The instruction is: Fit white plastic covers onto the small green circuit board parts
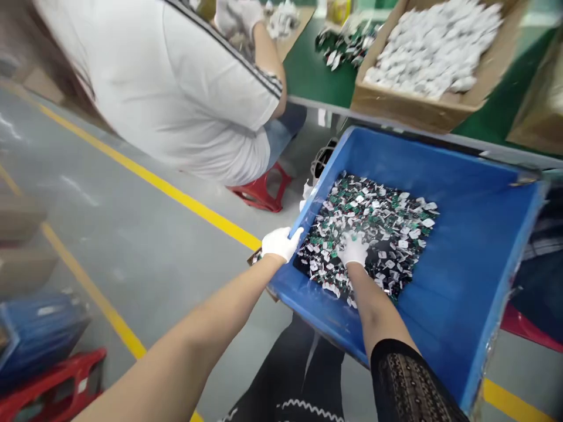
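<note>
My left hand (280,244), in a white glove, grips the left rim of a large blue plastic bin (466,246), thumb and fingers on either side of the edge. Inside the bin, a wide layer of small green circuit boards with white pieces and thin wires (373,205) lies on a black sheet-like base. My right hand (353,248), also gloved in white, reaches down onto these boards with its fingers spread. It touches the pile, and I see nothing clasped in it. The fingertips are partly lost among the parts.
A co-worker in a white shirt (211,105) sits at the left on a red stool (264,190), gloved hands at the green bench (316,82). On the bench are a cardboard box (398,111) of white pieces and a heap of boards (347,44). Another red stool (57,384) stands lower left.
</note>
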`<action>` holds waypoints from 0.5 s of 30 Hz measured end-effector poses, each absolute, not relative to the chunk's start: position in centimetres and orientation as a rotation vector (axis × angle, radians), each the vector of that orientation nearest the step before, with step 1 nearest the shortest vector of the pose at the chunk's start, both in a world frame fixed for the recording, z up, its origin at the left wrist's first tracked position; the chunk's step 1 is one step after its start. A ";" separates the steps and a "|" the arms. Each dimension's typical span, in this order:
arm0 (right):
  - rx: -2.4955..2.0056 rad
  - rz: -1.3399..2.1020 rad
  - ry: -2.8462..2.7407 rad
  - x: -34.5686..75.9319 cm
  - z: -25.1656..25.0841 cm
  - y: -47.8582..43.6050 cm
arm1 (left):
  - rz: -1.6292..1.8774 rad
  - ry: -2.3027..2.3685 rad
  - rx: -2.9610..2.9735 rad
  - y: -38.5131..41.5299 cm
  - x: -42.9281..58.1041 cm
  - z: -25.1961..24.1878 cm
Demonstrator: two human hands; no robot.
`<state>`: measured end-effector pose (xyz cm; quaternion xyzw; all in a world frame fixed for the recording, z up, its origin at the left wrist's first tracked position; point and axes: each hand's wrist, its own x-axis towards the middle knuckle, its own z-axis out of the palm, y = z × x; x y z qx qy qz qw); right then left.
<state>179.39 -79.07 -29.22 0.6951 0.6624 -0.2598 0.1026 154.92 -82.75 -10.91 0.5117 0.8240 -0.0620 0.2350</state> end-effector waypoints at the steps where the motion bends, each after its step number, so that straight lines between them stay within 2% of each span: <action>1: 2.058 -0.781 1.962 179.2 -29.1 -79.1 | -0.190 2.262 1.389 -82.7 154.9 -10.9; 8: 2.046 -0.932 2.025 178.8 -27.5 -79.5 | -0.222 2.258 1.385 -82.3 154.9 -10.4; 15: 2.079 -1.171 2.088 178.9 -23.4 -79.8 | -0.221 2.232 1.380 -82.0 155.1 -9.3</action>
